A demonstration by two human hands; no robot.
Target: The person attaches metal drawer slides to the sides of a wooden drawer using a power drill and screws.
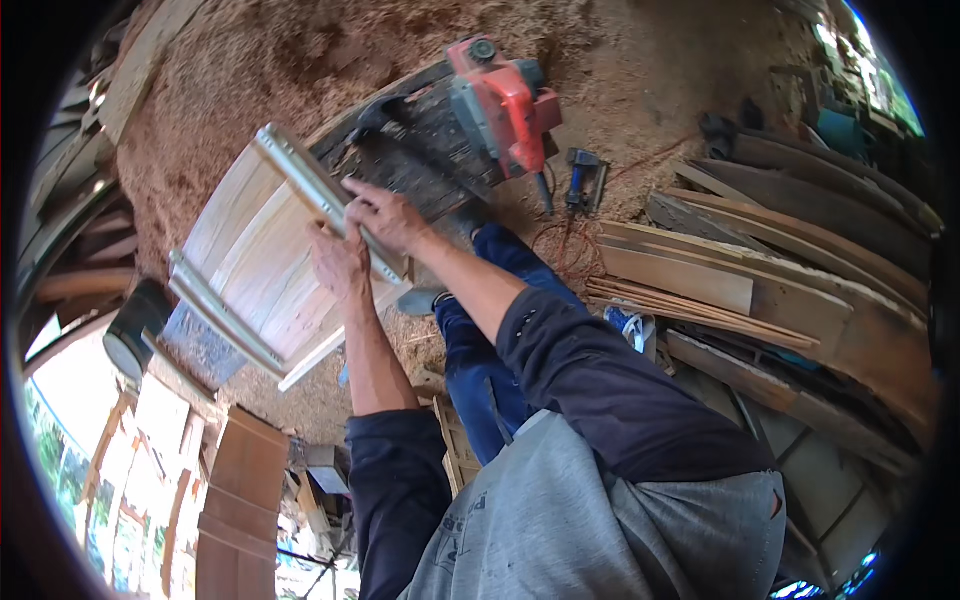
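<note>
Nearest: grey vest, dark sleeves, blue trousers down the middle. Brown panelled door leaf [240, 500] at lower left.

Left hand [338, 262] on the near edge of a pale wooden drawer box [255, 255], fingers curled over the rim beside the metal rail; gripping the edge, thumb hidden. Right hand [388, 215] just above it, fingers spread and pressed flat on the upper drawer slide [315, 190]; resting on it, not closed round it.

Drawer box tilted, left of centre, between both hands and a dark workbench [420, 150]; far corner touches the bench. Drawer slides: two, silver, one along each long side; second slide [215, 310] on the lower left edge.

Dark round bucket [135, 325] just beyond the box's lower left corner.

Right of the legs: stack of planks [760, 290], several, pale to grey, fanned out, exact count unclear. Bundle of thin strips [690, 308] on its near edge.

Further: red electric planer [505, 105], one, on the bench top. Blue nail gun [583, 180], one, on the sawdust floor [250, 70] right of the bench, red cable beside it.

No readable packages or signs.
</note>
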